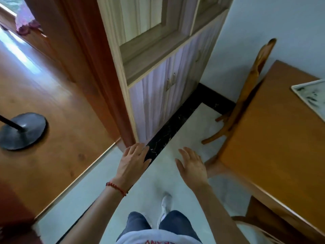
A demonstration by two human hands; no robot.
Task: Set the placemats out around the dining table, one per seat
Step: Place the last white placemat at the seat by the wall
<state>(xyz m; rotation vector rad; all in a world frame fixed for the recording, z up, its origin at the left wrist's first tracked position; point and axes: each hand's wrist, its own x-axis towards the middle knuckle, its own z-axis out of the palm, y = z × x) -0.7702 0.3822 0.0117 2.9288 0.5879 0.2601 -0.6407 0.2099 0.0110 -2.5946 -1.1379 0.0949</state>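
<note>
The wooden dining table point(269, 147) fills the right side of the view. One pale placemat with dark marks point(311, 95) lies flat on it at the far right edge of the frame, partly cut off. My left hand point(131, 162), with a red cord at the wrist, and my right hand point(191, 166) are both held out over the pale floor, left of the table. Both have fingers spread and hold nothing. Neither hand touches the table or the placemat.
A wooden chair point(246, 95) is tucked at the table's far end; another chair's back point(255, 228) shows at bottom right. A tall cabinet point(167, 85) stands ahead beside a red-brown door frame point(98, 67). A round black stand base point(22, 131) sits on the wooden floor at left.
</note>
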